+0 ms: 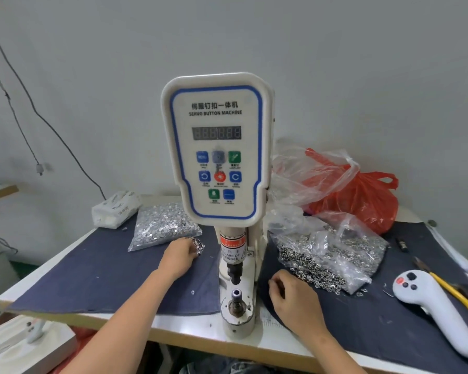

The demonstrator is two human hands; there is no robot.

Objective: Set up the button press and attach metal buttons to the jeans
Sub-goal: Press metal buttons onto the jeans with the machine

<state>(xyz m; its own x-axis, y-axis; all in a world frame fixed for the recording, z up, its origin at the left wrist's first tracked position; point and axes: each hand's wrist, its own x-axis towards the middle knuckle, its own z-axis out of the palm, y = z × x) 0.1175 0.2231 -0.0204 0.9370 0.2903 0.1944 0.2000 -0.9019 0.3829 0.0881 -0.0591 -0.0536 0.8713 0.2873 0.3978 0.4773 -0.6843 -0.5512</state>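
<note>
The white servo button machine (216,147) stands at the table's front edge, its lower die (237,295) bare under the upper punch (234,271). Left of the column, my left hand (180,256) grips a cluster of metal buttons (197,245) beside the clear bag of silver buttons (162,225). On the right, my right hand (292,295) rests on the dark denim (92,265) with its fingers curled, at the edge of the small metal rings spilling from a second bag (330,255). Whether it holds anything is hidden.
A red plastic bag (362,195) and crumpled clear plastic lie behind the ring bag. A tissue pack (116,209) sits at the back left. A white handheld controller (432,309) and yellow-handled pliers (454,290) lie at the right. A cable hangs down the wall on the left.
</note>
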